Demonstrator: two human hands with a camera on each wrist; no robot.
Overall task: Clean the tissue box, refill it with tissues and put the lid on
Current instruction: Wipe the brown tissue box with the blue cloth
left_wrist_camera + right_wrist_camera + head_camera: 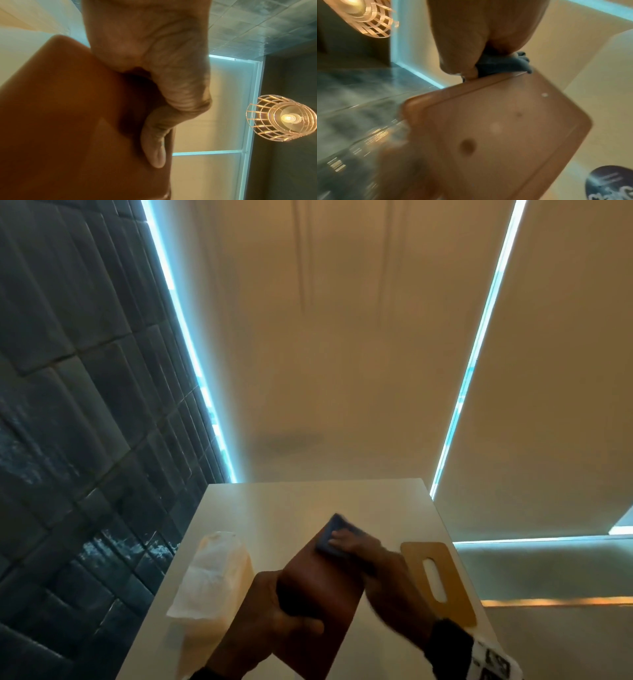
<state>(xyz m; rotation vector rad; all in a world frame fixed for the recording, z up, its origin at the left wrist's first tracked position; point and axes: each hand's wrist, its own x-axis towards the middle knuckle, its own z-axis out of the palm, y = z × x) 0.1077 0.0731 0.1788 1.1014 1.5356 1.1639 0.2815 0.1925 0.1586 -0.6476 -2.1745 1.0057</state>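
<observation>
A brown tissue box is held tilted above the white table. My left hand grips its near end, thumb laid along the box. My right hand presses a dark blue cloth onto the box's far upper side; the cloth is bunched under the fingers at the edge of the box. The tan lid with its oval slot lies flat on the table to the right. A clear-wrapped pack of tissues lies on the left.
A dark tiled wall runs along the table's left. Beige blinds stand behind the table. A wire-cage lamp hangs overhead. The table's right edge is close beside the lid.
</observation>
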